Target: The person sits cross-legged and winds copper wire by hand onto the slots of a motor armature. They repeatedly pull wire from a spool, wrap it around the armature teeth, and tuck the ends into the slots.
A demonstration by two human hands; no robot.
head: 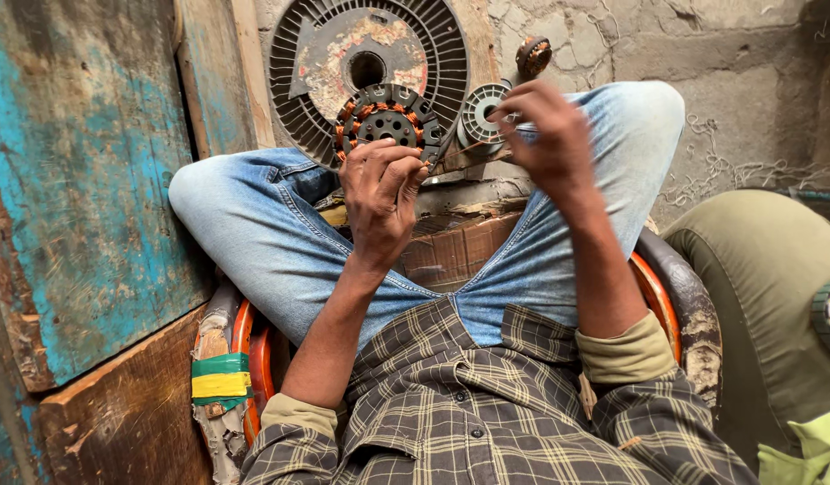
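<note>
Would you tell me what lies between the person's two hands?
In the head view, a thin stick spans from the left hand, holding the wound stator, to the right hand.

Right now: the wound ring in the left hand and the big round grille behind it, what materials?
Wound ring: dull grey metal teeth, likely steel, with shiny copper-coloured wire coils. Round grille: looks like grey moulded plastic or painted metal; fine slats, peeling rusty-looking centre patch.

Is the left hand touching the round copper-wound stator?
Touching: the head view shows the left hand gripping the stator's lower edge, fingers overlapping its rim.
</note>
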